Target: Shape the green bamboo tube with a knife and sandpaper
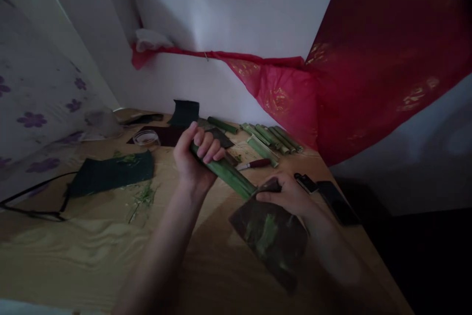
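My left hand (197,157) is wrapped around the upper end of a green bamboo tube (232,177), which slants down toward the right. At the tube's lower end, my right hand (287,194) pinches a dark brown sheet of sandpaper (273,234) folded against the bamboo. Green dust is smeared over the sheet's hanging face. Behind the tube lies a knife (256,163) with a reddish-brown handle. More cut bamboo pieces (269,138) lie side by side near the wall, with a single bamboo piece (222,125) to their left.
A dark green sheet (112,175) and green shavings (143,197) lie on the wooden table (92,251). A tape roll (146,138) sits farther back, near an upright dark sheet (184,112). A phone (338,202) and a small black object (306,183) rest by the right edge. Red cloth (287,94) hangs behind.
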The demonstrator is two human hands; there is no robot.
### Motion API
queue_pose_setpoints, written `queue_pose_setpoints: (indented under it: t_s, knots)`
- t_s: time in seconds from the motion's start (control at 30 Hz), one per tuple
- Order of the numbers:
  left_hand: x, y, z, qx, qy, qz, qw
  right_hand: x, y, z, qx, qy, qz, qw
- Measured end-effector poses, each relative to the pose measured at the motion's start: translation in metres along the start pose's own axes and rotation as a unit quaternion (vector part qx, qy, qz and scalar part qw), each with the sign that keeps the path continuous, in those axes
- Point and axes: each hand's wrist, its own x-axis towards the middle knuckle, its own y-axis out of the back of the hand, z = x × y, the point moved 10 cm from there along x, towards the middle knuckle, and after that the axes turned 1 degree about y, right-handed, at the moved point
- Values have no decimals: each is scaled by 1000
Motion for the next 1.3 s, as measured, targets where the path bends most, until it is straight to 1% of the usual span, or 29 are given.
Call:
queue_pose_setpoints:
  t_s: [0.13,0.17,0.2,0.23,0.27,0.33,0.4,0.43,0.5,0.6,0.67,0.73,0.8,0.87,0.93,0.97,1.0,1.07,1.13,1.17,1.2,1.27,1.3]
  knots:
    - [-6,-13,-34,30,55,-64,996,2,-30,2,35,-5,-91,995]
    - [-8,-15,-42,34,69,-76,994,1,-35,2,50,-6,-105,993]
    - [-10,-16,-51,37,82,-86,992,1,-38,2,63,-8,-107,992]
    - [-12,-17,-60,42,94,-93,990,2,-38,2,74,-9,-99,992]
    - [-13,-16,-69,50,106,-100,988,3,-35,2,84,-9,-77,993]
    - [-13,-13,-85,76,125,-103,984,5,-24,4,100,-6,-13,995]
    - [-11,-9,-95,104,134,-100,980,7,-15,5,111,-2,30,993]
    - [-9,-7,-97,116,135,-98,979,7,-13,5,113,1,36,993]
    - [-6,-6,-92,136,125,-105,977,7,-14,4,113,2,17,993]
    - [-6,-14,-81,172,104,-156,967,6,-20,-1,96,6,-18,995]
    - [-8,-18,-78,196,81,-178,961,4,-27,-4,90,16,-34,995]
    - [-8,-15,-79,216,54,-165,961,3,-35,-7,90,23,-46,995]
    - [-4,-9,-83,210,43,-136,967,3,-39,-6,82,21,-34,996]
    - [2,-2,-90,182,73,-125,972,4,-29,-3,68,18,24,997]
    - [6,3,-95,156,129,-140,969,3,-7,-2,57,28,109,992]
    - [7,5,-97,164,156,-154,962,1,7,0,57,35,157,985]
    - [6,8,-100,187,180,-172,950,-1,22,1,59,43,205,976]
    - [2,14,-106,261,218,-199,919,-8,54,4,69,62,303,948]
    - [-9,17,-118,296,258,-222,893,-15,80,4,74,87,377,919]
    - [-14,16,-124,298,269,-227,887,-16,89,2,71,97,390,913]
    - [-18,15,-129,300,270,-226,886,-15,94,0,66,103,387,914]
    - [-21,12,-132,328,249,-215,885,-8,97,-3,60,97,339,934]
    - [-20,11,-132,358,232,-210,880,-5,99,-2,58,85,311,945]
